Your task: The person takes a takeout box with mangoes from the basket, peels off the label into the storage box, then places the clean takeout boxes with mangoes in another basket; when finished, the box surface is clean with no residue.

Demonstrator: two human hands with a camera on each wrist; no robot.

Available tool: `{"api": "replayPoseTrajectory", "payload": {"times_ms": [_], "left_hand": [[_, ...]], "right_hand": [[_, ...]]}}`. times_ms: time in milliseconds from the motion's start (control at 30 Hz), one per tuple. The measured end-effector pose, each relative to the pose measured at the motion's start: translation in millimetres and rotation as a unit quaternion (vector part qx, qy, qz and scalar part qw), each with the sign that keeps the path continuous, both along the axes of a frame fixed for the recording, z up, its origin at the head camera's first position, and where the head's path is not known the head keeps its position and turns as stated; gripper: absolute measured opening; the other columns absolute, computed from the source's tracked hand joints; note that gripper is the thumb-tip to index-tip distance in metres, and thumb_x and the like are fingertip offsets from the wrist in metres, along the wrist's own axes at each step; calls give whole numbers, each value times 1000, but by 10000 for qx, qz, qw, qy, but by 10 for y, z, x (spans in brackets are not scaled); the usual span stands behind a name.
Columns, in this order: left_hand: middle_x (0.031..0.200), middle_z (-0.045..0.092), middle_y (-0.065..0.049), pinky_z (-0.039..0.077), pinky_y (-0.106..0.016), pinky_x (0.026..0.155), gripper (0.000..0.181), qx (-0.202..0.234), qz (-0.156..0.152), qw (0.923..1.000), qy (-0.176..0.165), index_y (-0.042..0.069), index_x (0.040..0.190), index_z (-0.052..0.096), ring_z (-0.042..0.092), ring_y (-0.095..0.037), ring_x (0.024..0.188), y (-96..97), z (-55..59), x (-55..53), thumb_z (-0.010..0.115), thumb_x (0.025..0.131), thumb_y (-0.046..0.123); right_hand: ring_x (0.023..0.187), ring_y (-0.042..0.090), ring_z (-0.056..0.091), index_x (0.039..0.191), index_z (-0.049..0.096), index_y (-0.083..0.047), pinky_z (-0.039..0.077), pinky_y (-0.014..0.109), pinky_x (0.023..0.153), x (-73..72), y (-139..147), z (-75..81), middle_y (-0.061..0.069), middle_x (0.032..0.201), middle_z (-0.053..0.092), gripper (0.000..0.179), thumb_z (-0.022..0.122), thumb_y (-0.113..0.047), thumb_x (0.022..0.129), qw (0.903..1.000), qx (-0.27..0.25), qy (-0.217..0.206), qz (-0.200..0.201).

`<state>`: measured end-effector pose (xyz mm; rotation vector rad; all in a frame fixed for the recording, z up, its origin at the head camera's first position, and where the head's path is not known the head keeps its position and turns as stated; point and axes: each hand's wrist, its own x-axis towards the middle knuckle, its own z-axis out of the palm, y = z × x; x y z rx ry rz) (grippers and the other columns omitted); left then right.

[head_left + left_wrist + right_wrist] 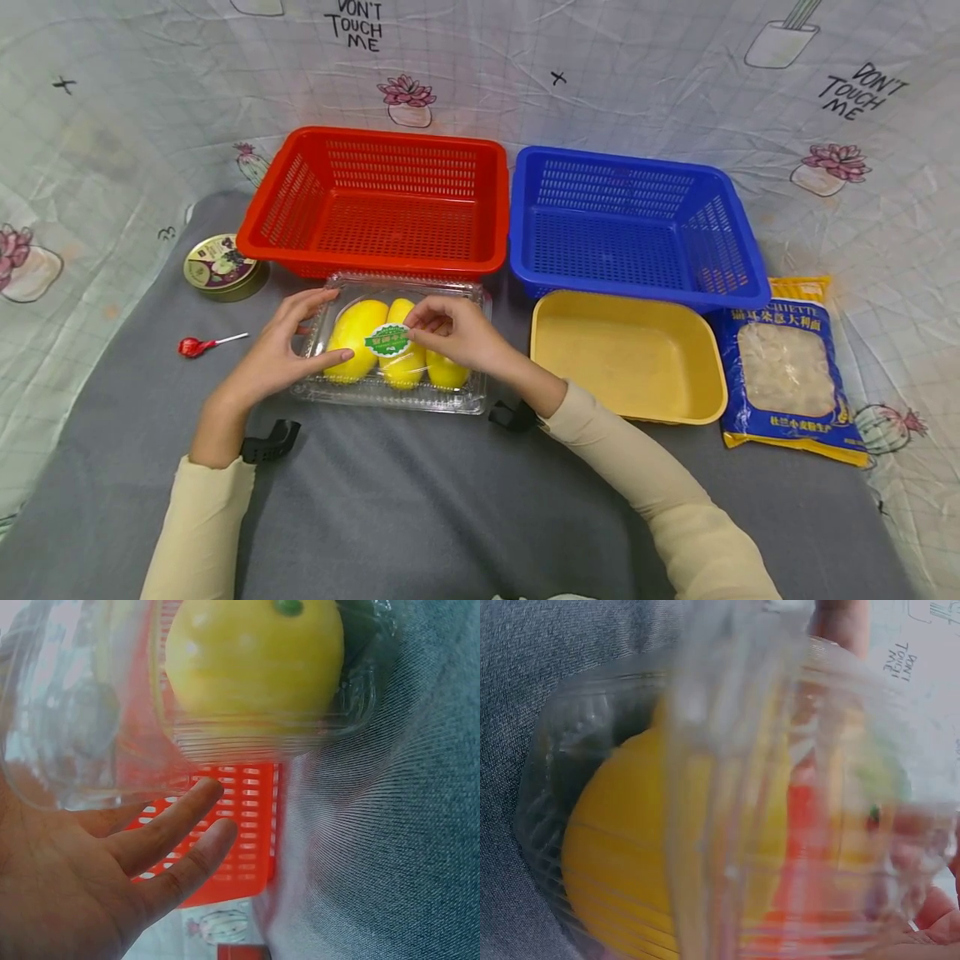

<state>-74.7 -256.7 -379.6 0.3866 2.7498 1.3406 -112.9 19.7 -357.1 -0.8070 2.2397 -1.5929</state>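
A clear plastic clamshell box (420, 402) holds several yellow mango-like fruits (358, 329), with a green and white oval sticker (387, 341) over them. My left hand (281, 346) is at the box's left side, thumb and fingers spread; in the left wrist view its extended fingers (196, 859) lie beside the clear plastic. Bent over the top from the right, my right hand (457, 333) pinches at the sticker's right edge with thumb and index finger. Blurred plastic and one yellow fruit (622, 840) fill much of the right wrist view, partly hiding that hand.
Behind the box stands a red basket (375, 265), with a blue basket (637, 290) to its right. A yellow tub (626, 367) and a blue pasta bag (787, 375) are at the right. To the left are a round tin (225, 265) and a red lollipop (193, 347).
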Motion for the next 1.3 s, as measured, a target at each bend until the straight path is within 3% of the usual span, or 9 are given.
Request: {"api": "replayPoseTrajectory", "payload": {"times_ms": [300,467,567,867,1000,1300], "left_hand": [[149,31,-15,33,-64,102,81,61,19,10000,39,14,149,39,34,-36,131,5,-8,2,80,80,16],[149,30,-16,33,-64,102,81,75,38,10000,15,13,149,38,34,-37,131,6,-5,6,80,80,16],[150,30,-16,32,-65,102,82,105,39,9999,4,13,149,38,33,-37,131,-1,-10,14,81,79,16],[150,30,-16,31,-66,103,82,103,8,9999,-36,12,149,38,32,-38,132,-17,0,14,81,79,16],[150,29,-16,31,-66,103,82,82,6,9999,-71,13,149,38,32,-38,132,-9,9,5,80,80,17],[151,28,-16,31,-67,103,82,24,24,9999,-118,14,150,37,31,-39,132,-2,20,-3,80,80,18]], "right_hand": [[85,21,62,104,66,4,57,29,76,49,133,119,15,97,66,16,66,-1,90,9983,-308,-421,-242],[81,22,63,107,65,4,58,38,75,79,221,177,15,95,65,17,65,-3,91,9964,-333,-695,-338],[77,22,63,108,64,5,59,43,74,95,271,169,16,93,64,18,64,-2,91,9949,-436,-848,-321],[78,20,63,108,65,4,58,35,75,186,413,101,15,96,65,19,66,-4,91,9915,-520,-1049,-565],[81,25,64,108,64,3,58,35,78,234,521,105,14,97,65,19,66,-4,91,9876,-613,-1246,-726],[78,25,64,109,62,7,58,38,77,262,808,66,18,95,64,20,64,-1,92,9866,-573,-1198,-949]]}}
